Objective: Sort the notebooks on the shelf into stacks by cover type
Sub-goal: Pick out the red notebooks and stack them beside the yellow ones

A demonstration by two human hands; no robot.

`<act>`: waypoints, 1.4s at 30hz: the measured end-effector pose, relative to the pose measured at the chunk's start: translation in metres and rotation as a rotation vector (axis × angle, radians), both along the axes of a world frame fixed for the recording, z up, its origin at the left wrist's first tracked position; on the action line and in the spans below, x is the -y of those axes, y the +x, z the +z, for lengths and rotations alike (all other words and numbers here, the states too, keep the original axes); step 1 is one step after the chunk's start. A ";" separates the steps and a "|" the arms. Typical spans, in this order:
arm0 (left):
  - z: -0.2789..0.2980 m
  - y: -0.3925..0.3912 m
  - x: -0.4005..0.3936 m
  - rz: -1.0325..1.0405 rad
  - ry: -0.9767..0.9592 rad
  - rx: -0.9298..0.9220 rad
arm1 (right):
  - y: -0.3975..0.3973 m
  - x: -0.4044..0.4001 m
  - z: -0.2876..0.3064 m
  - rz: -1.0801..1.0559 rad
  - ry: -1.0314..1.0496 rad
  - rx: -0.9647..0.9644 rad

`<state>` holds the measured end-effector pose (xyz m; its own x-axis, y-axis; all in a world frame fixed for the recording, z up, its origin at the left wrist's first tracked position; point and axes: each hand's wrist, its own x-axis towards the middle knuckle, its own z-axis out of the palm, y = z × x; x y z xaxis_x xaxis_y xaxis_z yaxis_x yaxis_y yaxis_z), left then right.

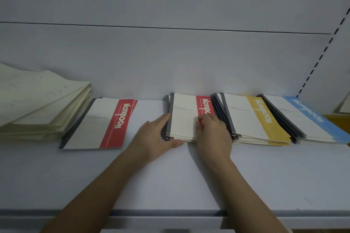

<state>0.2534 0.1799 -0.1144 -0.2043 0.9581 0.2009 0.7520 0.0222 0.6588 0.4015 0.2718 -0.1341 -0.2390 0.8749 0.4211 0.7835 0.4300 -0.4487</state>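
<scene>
Both hands are on the middle stack of red-banded cream notebooks [182,117], sitting on the white shelf [170,176] against the back wall. Left hand [156,136] lies flat with straight fingers pressed along the stack's grey spine side at 9 o'clock, thumb at the front edge. Right hand [214,130] has its grip curled, pinching the top cover by the red band. Out at 9 o'clock there's another red-banded notebook stack [102,125], then a pile of plain cream paper pads [41,104]. At 3 o'clock sit the yellow-banded notebook stack [255,119] and the blue-banded notebook stack [306,119].
</scene>
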 end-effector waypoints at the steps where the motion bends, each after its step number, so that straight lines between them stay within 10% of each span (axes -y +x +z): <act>1: 0.003 0.001 0.001 0.006 -0.002 -0.002 | -0.001 0.000 0.000 -0.008 -0.008 0.013; 24: 0.004 -0.060 0.128 0.151 0.241 0.184 | -0.033 0.065 0.036 0.371 0.196 -0.322; 34: -0.001 -0.160 0.183 0.607 0.273 0.415 | -0.175 0.132 0.027 0.629 -0.093 0.394; 42: 0.001 -0.151 0.189 0.391 0.198 0.326 | -0.160 0.152 0.015 0.452 0.094 0.278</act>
